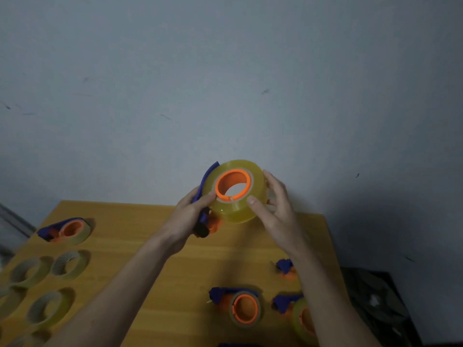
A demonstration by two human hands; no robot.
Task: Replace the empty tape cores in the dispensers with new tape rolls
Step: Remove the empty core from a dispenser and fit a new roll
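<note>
**Tape roll going onto the dispenser**

The tape roll [234, 194] is sitting on the orange hub of a dispenser [204, 219], raised above the worktop [155, 249]. The left hand [190, 216] is keeping a clenched grip on the dispenser; the right hand [273, 209] is grasping the roll's rim. Spare rolls [47, 306] are lying at left. No writing is showing.

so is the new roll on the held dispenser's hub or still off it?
On. The yellow tape roll encircles the dispenser's orange hub, held up between the left hand and right hand. Fully seated: cannot tell.
</note>
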